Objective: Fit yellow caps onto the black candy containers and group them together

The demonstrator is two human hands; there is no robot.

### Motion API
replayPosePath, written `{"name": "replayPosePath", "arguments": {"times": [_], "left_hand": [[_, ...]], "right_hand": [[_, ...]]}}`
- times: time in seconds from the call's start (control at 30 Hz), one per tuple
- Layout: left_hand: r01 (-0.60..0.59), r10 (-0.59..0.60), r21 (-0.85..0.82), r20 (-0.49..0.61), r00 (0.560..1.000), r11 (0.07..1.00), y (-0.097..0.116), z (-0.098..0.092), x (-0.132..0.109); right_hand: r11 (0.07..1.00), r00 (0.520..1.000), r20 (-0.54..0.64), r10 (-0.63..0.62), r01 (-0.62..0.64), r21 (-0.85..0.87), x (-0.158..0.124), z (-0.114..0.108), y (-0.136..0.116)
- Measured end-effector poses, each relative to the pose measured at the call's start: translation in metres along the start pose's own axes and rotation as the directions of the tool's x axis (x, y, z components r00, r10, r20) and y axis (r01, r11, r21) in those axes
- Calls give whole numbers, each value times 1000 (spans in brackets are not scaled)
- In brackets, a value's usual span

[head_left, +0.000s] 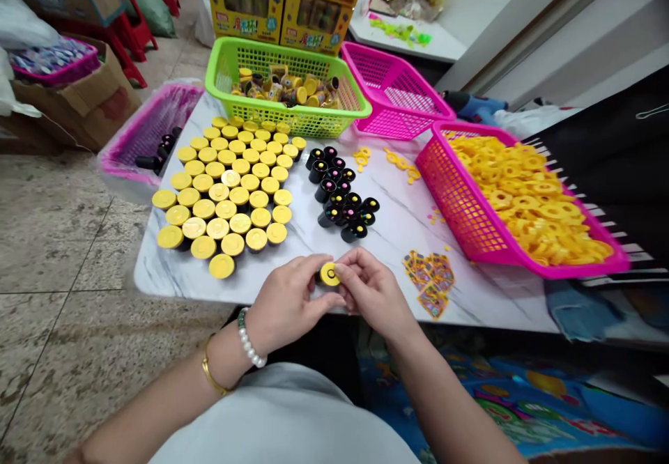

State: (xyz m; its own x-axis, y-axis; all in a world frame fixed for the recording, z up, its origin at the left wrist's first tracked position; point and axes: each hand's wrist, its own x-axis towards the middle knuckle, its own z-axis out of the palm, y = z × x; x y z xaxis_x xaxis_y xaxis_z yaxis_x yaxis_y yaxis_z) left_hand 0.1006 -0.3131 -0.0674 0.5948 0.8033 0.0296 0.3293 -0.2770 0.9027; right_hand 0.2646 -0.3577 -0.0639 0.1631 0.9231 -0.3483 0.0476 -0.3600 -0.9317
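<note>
Head view. Left hand (285,304) and right hand (373,293) meet at the near edge of the bench (397,234), about 6 o'clock of the layout. Both grips are closed, fingertips pinching one yellow-capped tube (329,274) between them, cap face up, just above the bench edge. The left wrist wears a bead bracelet and a gold bangle.

At 10 o'clock of the hands is a block of capped tubes (230,192), upright and packed in rows. At 12 o'clock is a cluster of open black tubes (342,196), near the hands. At 3 o'clock, sticker sheets (429,281) lie flat. At 2 o'clock, a pink basket (460,203) is full of yellow rings (527,196). Far back at 12 o'clock, a green basket (219,67) holds finished pieces.
</note>
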Motion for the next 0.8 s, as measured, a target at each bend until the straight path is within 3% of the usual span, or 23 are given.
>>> {"name": "replayPosePath", "arguments": {"times": [0.1, 0.27, 0.4, 0.53, 0.67, 0.73, 0.8], "left_hand": [[-19, 27, 116, -72, 997, 993, -1, 8, -2], [29, -10, 154, -120, 993, 988, 0, 13, -3], [10, -12, 36, 34, 999, 999, 5, 0, 0], [188, -164, -130, 172, 971, 974, 9, -11, 9], [262, -206, -204, 258, 944, 943, 7, -13, 16], [245, -193, -205, 246, 950, 948, 5, -11, 13], [141, -118, -158, 144, 982, 977, 3, -9, 7]], "right_hand": [[999, 1000, -15, -26, 26, 36, -2, 0, 1], [996, 1000, 21, 14, -15, 86, -9, 0, -1], [998, 998, 38, 55, -56, 25, -11, 2, -6], [996, 994, 65, 86, -85, -14, -11, 0, -8], [997, 994, 82, 68, -71, 34, -11, 0, -5], [996, 996, 70, 53, -57, 66, -11, 2, -2], [996, 999, 8, 32, -33, 86, -12, 5, 3]]}}
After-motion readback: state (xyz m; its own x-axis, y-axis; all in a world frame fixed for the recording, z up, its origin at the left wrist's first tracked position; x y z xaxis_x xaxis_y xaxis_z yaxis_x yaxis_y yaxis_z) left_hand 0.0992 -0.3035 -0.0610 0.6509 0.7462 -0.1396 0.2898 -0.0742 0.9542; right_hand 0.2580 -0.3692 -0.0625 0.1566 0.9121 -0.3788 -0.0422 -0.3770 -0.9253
